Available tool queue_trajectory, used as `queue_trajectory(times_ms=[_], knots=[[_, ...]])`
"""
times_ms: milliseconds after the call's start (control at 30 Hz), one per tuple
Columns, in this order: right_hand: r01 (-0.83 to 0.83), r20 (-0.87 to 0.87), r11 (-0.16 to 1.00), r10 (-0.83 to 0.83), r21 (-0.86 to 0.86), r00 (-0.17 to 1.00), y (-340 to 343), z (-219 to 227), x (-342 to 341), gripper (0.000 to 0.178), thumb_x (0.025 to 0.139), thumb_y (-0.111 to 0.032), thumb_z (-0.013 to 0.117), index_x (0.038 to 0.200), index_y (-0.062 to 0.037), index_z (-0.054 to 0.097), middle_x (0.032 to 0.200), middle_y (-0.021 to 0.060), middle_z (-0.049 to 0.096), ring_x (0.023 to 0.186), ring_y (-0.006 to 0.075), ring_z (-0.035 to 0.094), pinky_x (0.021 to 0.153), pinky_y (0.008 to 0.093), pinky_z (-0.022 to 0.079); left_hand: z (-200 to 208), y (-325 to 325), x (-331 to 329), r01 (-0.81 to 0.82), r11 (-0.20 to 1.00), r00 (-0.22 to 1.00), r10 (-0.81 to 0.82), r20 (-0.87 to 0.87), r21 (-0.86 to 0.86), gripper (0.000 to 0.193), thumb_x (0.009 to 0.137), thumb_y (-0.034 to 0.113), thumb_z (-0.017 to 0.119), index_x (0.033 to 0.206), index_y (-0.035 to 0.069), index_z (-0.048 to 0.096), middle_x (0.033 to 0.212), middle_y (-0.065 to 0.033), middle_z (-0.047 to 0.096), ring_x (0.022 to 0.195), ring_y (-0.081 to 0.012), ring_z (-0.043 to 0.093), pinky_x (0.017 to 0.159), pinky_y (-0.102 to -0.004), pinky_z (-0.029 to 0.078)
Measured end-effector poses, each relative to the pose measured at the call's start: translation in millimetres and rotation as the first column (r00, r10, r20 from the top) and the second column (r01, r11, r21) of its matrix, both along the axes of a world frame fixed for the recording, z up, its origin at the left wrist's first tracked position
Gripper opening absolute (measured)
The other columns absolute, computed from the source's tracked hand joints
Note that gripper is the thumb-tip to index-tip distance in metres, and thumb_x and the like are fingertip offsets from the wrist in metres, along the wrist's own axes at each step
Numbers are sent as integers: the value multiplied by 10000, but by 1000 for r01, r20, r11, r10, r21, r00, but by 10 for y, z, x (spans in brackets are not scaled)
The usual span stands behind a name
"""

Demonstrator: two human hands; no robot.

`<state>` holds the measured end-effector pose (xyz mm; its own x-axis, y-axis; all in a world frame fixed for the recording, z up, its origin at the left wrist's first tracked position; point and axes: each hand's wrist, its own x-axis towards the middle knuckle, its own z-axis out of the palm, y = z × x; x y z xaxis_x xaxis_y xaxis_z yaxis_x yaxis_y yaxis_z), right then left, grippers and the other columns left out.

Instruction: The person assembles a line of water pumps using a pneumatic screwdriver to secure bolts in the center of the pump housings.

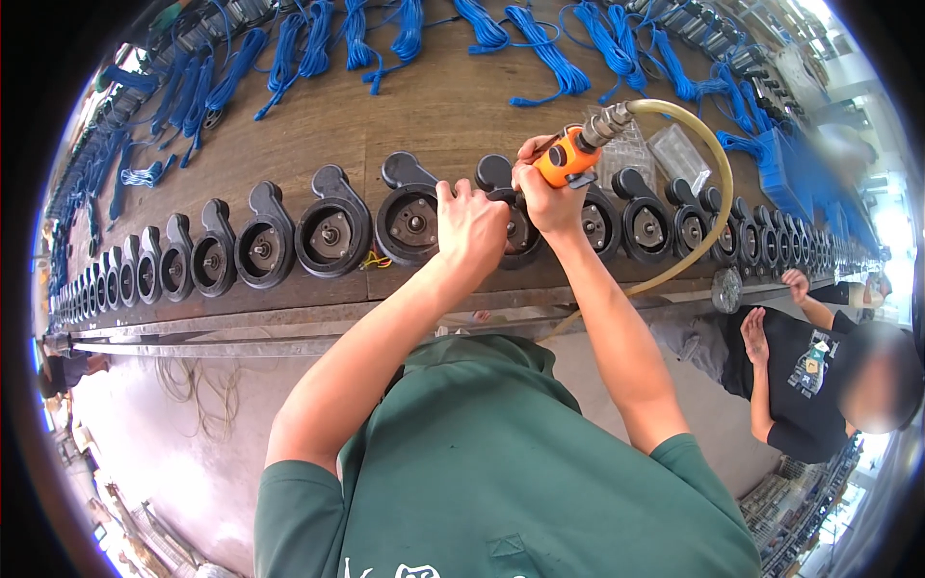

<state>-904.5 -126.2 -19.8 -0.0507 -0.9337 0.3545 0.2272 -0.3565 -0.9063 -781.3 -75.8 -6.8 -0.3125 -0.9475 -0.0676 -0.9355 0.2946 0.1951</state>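
Observation:
My right hand is wrapped round an orange pneumatic screwdriver, which points down and left at a black round motor housing. A metal coupling joins the tool to a yellowish air hose. My left hand is closed at the near left of that housing, thumb and forefinger close to the driver's tip; what they pinch is hidden. Just left of this hand, another black housing lies with its open side up, showing a metal plate and central shaft.
Similar housings run in a row along the near edge of the wooden table. Bundled blue cables lie across the far side. Clear plastic trays sit beyond the hose. A person in black is at the right.

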Motion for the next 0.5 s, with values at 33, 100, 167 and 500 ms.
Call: queue_trajectory(times_ms=[33, 100, 167, 500], knots=[[-8, -27, 1000, 8, -2, 1000, -6, -33, -12, 232, 753, 47, 626, 977, 24, 568, 857, 60, 647, 719, 80, 597, 637, 233, 489, 0, 1, 5, 0, 1000, 1000, 0, -6, 1, 310, 672, 362, 829, 842, 111, 763, 918, -123, 705, 1068, -295, 575, 1007, -505, 342], [4, -103, 999, -8, -39, 995, -28, -19, -18, 278, 761, 64, 619, 1026, 25, 546, 901, 80, 656, 717, 83, 599, 644, 229, 494, 16, -3, -4, 1, 1000, 1000, -1, -4, -8, 305, 673, 363, 827, 840, 116, 763, 915, -124, 706, 1063, -292, 576, 1005, -502, 343], [24, -40, 998, -27, -64, 999, 13, 69, -4, 305, 764, 73, 614, 1051, 23, 526, 943, 102, 657, 713, 89, 607, 632, 232, 500, 0, -4, -11, -3, 1000, 1000, 3, 11, -16, 301, 675, 365, 825, 836, 118, 764, 910, -125, 706, 1056, -290, 578, 1000, -499, 346], [32, 5, 997, -33, 70, 999, 508, 161, -210, 203, 799, 60, 539, 999, 31, 516, 744, 67, 600, 602, 121, 586, 581, 251, 488, -4, 7, 5, 19, 999, 999, -18, 29, -30, 316, 661, 368, 824, 829, 106, 766, 874, -113, 710, 1017, -272, 586, 939, -462, 335]])
